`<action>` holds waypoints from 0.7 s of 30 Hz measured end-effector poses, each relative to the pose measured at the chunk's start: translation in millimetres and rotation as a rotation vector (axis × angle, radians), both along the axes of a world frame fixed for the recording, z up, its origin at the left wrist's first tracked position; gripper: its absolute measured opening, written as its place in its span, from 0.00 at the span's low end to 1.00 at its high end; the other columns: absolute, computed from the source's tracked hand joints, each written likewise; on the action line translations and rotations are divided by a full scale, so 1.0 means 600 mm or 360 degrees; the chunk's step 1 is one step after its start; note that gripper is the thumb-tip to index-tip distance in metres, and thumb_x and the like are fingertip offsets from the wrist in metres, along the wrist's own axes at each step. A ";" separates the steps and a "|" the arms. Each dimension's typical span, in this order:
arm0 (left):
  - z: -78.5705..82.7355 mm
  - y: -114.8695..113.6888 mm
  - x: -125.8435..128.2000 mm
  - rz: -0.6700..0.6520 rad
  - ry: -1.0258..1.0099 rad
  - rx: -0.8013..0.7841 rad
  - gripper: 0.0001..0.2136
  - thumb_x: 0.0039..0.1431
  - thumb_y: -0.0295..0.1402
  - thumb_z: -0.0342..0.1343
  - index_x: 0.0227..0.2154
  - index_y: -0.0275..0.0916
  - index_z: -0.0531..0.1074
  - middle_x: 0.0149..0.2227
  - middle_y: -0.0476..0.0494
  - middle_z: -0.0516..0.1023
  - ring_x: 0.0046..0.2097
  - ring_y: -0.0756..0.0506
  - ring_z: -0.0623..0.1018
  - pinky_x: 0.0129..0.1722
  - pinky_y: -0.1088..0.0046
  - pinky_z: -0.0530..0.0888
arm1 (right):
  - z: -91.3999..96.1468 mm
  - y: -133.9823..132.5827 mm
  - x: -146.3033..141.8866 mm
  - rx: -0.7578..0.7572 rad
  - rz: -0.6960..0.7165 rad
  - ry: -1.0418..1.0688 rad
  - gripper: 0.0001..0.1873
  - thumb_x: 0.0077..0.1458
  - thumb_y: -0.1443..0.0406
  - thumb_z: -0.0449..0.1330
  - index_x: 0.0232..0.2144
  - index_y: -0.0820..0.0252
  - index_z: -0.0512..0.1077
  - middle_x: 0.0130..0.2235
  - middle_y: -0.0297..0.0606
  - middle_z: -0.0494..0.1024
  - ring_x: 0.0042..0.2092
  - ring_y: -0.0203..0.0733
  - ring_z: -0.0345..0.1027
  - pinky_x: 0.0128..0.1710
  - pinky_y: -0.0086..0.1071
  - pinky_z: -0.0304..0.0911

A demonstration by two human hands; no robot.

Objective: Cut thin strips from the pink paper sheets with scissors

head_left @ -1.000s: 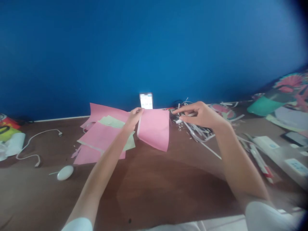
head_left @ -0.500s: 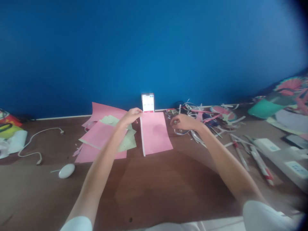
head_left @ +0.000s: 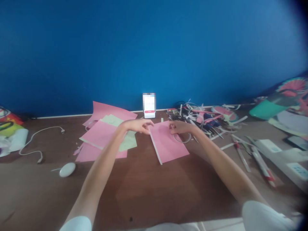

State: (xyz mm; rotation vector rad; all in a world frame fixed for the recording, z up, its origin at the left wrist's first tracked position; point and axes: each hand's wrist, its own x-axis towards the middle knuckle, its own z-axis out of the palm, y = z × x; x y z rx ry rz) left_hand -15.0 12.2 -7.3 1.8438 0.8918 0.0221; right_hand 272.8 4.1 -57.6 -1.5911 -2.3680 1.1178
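Observation:
A pink sheet of paper [head_left: 168,146] lies flat on the brown table [head_left: 149,192], turned slightly clockwise. My left hand [head_left: 138,125] rests at its far left corner, fingers pinched on the edge. My right hand [head_left: 179,127] lies on the far right part of the sheet, fingers curled and touching the paper. Under my right wrist sits a clear ring [head_left: 184,138], perhaps a roll of tape. A stack of pink and pale green sheets [head_left: 106,136] lies just left of my left arm.
A phone [head_left: 149,105] leans on the blue wall. Paper strips and scraps [head_left: 204,118] pile up at the right, with pens [head_left: 260,160] and a power strip [head_left: 284,157]. A white mouse [head_left: 67,169] and a cable [head_left: 36,144] lie at the left.
The pink sheet, held up by my left hand a second ago, now lies flat and has been slid and turned rightward. My right hand left the scrap pile and came onto the sheet.

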 end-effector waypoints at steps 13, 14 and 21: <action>-0.058 -0.143 0.138 -0.0639 0.1015 0.0763 0.29 0.34 0.55 0.63 0.36 0.38 0.73 0.33 0.37 0.78 0.33 0.37 0.77 0.29 0.67 0.69 | -0.013 0.000 0.002 -0.0093 -0.0023 0.0106 0.14 0.43 0.66 0.60 0.36 0.59 0.65 0.21 0.27 0.66 0.22 0.33 0.58 0.21 0.28 0.49; -0.061 -0.146 0.140 -0.0642 0.1017 0.0786 0.30 0.33 0.55 0.63 0.36 0.37 0.73 0.32 0.37 0.78 0.32 0.37 0.77 0.29 0.66 0.69 | -0.014 0.001 0.003 -0.0084 -0.0013 0.0105 0.14 0.43 0.66 0.60 0.35 0.59 0.65 0.22 0.28 0.67 0.22 0.34 0.59 0.21 0.28 0.49; -0.035 -0.174 0.140 -0.0739 0.1001 0.0863 0.14 0.43 0.42 0.62 0.29 0.38 0.73 0.27 0.40 0.76 0.28 0.40 0.76 0.26 0.68 0.67 | -0.015 0.004 0.006 -0.0121 -0.0003 0.0133 0.13 0.43 0.64 0.61 0.34 0.59 0.66 0.24 0.31 0.71 0.25 0.36 0.64 0.24 0.27 0.55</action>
